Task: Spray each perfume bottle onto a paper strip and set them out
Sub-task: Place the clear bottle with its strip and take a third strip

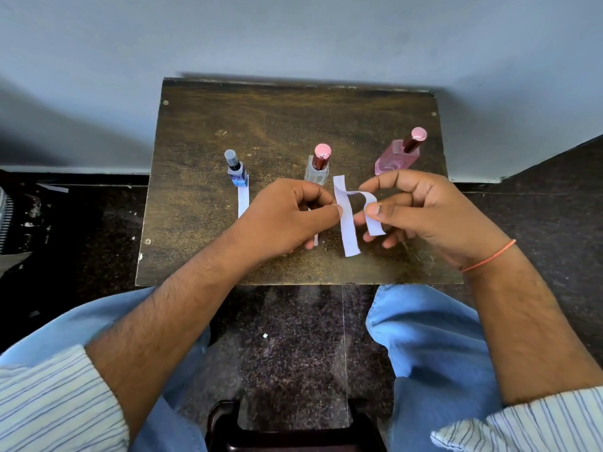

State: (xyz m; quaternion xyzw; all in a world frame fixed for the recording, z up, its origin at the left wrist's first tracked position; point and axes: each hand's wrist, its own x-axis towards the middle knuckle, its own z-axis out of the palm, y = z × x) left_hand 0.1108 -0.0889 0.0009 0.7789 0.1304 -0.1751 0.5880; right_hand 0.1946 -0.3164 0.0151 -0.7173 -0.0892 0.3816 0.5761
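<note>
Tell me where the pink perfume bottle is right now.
In the head view, the pink perfume bottle stands at the table's far right, right of the clear bottle, just beyond the right hand.

Worn brown wooden table [202, 132] against a pale blue-grey wall [293, 34], dark speckled stone floor [287, 347].

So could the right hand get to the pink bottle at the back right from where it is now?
Probably yes. The pink bottle stands just beyond the right hand with nothing between them, but that hand is pinching a paper strip, so it would have to let go first.
</note>
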